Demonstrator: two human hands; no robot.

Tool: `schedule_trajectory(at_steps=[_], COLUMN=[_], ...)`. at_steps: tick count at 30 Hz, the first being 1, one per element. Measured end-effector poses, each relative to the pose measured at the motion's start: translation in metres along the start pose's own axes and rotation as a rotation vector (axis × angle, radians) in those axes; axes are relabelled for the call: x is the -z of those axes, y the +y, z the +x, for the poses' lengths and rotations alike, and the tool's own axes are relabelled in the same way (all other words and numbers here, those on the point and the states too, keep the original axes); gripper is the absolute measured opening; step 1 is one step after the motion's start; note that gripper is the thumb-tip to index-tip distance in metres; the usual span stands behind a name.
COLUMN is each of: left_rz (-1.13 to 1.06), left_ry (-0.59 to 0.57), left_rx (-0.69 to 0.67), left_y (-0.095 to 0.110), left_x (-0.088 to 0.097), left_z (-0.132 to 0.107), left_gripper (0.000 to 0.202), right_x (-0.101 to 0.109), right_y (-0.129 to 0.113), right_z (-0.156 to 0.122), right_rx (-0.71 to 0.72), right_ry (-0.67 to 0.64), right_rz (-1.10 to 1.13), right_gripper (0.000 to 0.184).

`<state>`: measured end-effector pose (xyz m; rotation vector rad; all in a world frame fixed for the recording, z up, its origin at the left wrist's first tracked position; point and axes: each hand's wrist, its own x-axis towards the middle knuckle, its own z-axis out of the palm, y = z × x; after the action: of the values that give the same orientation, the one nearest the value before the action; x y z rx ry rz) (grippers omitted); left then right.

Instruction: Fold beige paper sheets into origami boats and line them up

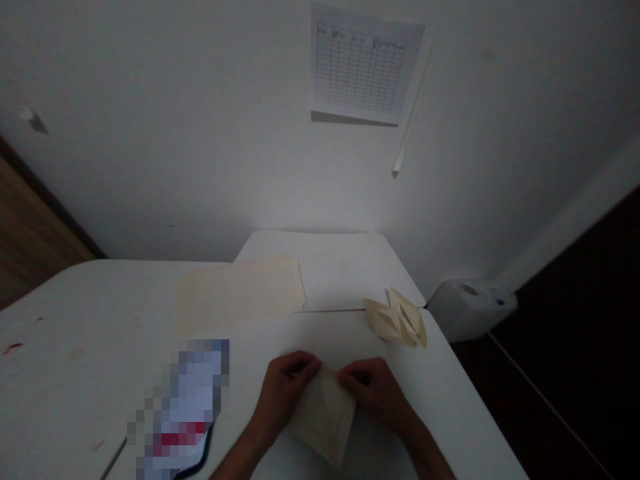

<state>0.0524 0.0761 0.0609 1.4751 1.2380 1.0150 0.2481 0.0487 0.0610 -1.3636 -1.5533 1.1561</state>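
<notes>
A cream sheet of folded paper (324, 419) lies on the white table (75, 373) right in front of me. My left hand (284, 393) pinches its upper left edge with curled fingers. My right hand (374, 389) pinches its upper right edge the same way. The two hands nearly meet at the paper's top corner. A finished folded paper shape (397, 319), cream with pointed flaps, rests on the table beyond my right hand.
A stack of flat cream sheets (240, 292) lies further back on the table. A blurred-out flat object (183, 410) sits to the left of my left arm. A printed chart (361, 65) hangs on the wall. A white container (470, 307) stands beyond the table's right edge.
</notes>
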Motion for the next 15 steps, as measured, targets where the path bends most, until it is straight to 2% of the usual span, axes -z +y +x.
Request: schedule_trajectory(at_steps=[5,11,15], left_rz=[-0.04,-0.003,0.008], left_ry=[0.027,0.066,0.069], left_rx=[0.033,0.019,0.0], left_y=[0.0002,0.003,0.0004], left_x=[0.0007,-0.0027,-0.0038], left_z=[-0.0008,-0.0011,-0.0001], left_gripper=[0.023,0.025,0.026], right_x=[0.0009,0.0014,0.0024], right_y=[0.0051,0.0081,0.0077], right_z=[0.0018,0.001,0.0025], right_rx=[-0.065,-0.067,-0.054], right_ry=[0.042,0.025,0.089], right_rz=[0.016,0.065,0.037], right_gripper=[0.025,0.026,0.027])
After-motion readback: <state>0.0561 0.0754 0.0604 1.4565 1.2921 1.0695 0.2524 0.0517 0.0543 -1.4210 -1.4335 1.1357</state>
